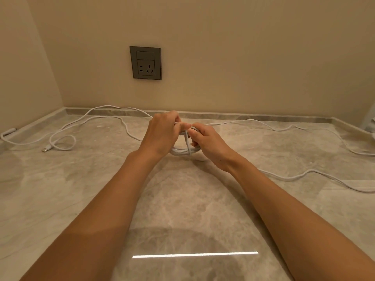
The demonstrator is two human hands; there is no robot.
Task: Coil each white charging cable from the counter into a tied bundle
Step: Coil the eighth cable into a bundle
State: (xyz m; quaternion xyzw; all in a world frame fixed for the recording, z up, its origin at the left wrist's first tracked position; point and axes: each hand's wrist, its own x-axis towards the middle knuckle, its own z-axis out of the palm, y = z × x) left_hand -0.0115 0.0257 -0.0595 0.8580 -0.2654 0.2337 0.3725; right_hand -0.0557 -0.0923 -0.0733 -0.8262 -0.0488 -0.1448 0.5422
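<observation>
Left hand (162,133) and right hand (210,145) pinch a coiled white charging cable (180,152), tail (189,148) crossing between the grips; tying appears underway, cinching that tail snug likely next.

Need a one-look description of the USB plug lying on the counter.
Start at the grey wall socket, drop to the marble counter and look left. The USB plug ends a small cable loop; its metal tip sets it apart from the coiled bundle mid-counter.

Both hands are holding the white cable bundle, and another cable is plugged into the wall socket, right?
Not quite. The head view shows the wall socket with nothing plugged in. The left hand and right hand do hold the white cable bundle.
</observation>
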